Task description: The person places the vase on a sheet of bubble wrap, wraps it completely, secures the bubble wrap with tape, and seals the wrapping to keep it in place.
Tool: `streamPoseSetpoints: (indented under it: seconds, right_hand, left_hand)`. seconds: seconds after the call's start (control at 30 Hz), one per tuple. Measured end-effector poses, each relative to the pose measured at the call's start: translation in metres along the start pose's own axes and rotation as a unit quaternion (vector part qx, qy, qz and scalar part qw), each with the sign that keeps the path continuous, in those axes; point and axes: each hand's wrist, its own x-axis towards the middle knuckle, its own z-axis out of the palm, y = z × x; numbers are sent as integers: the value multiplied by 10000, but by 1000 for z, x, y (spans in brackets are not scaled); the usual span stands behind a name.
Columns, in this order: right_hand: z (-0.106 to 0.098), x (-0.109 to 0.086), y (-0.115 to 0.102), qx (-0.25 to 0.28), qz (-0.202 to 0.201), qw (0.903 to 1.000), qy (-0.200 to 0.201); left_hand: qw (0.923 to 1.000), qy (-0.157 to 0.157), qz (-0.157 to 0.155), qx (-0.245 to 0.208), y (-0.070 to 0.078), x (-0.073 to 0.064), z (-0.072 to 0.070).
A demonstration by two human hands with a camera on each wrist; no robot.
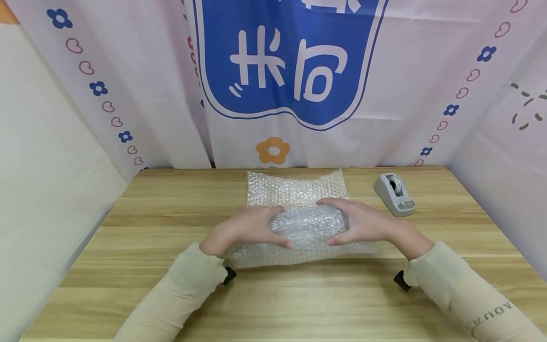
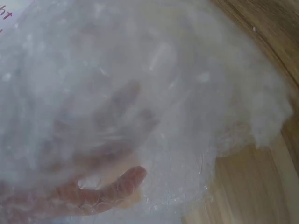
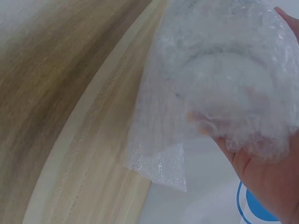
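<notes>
A rounded bundle in clear bubble wrap (image 1: 309,224) sits at the middle of the table. My left hand (image 1: 254,225) grips its left end, thumb on the near side. From the right end my right hand (image 1: 367,222) holds it, thumb and fingers curved round it. Loose bubble wrap (image 1: 295,189) spreads on the table behind the bundle and also in front of it. In the right wrist view a circular rim (image 3: 229,58) shows faintly through the layers; what the wrapped thing is cannot be told. The left fingertips (image 2: 133,176) appear through the film in the left wrist view.
A grey tape dispenser (image 1: 395,194) with a roll of tape stands at the back right of the wooden table (image 1: 316,304). A printed cloth (image 1: 406,85) hangs behind the table, and pale walls flank both sides.
</notes>
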Motion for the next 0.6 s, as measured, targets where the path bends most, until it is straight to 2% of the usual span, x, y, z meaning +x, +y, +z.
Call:
streamPoseSetpoints:
  seconds: [0.13,0.27,0.37,0.6]
  right_hand:
    - [0,1,1,78,38,10000,-28]
    - [-2,4,2,136,84,9998,-103]
    - [-3,8,4,166,177,9995,-209]
    - [-7,17,10,509,505,9963,-474]
  left_hand:
    - [9996,-119,99,-243,-6,3,-1]
    - [9957,-348,232,-827,-19,5,-4]
    - [9923,-422,193,-1149,-28,4,-7]
    - [9927,-71,99,-1198,-35,5,-6]
